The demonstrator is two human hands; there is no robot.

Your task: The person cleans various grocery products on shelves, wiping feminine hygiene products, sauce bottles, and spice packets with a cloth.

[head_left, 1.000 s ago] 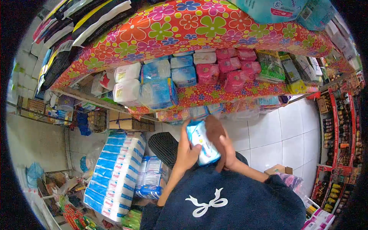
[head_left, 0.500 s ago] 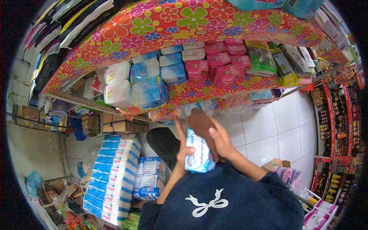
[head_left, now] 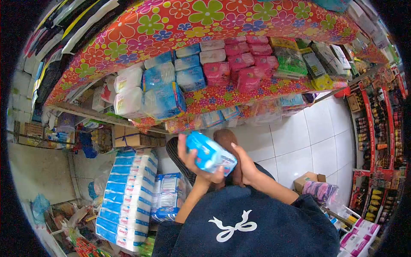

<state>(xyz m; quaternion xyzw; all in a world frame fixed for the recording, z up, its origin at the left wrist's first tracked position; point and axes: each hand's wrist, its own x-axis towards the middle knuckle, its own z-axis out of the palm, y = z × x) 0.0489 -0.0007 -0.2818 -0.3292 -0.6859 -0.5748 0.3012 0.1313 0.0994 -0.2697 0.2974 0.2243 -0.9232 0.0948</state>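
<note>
My left hand grips a blue-and-white plastic-wrapped pack, tilted and slightly blurred in front of my body. My thumb and fingers wrap around its sides. Close beside it, my right hand holds a brown cloth, its thumb lying along the edge and its other fingers mostly hidden. On the shelf ahead stand rows of similar packs: white ones, blue ones and pink ones.
A red flowered cloth covers the shelf. Left of my legs stand a tall stack of blue-and-white packs and a smaller wrapped bundle. On the right are a bottle rack and a cardboard box on the tiled floor.
My left hand has turned the pack, moved it slightly up and left, and shifted its grip around it. The pack has come away from the brown cloth, which stays in my right hand.
</note>
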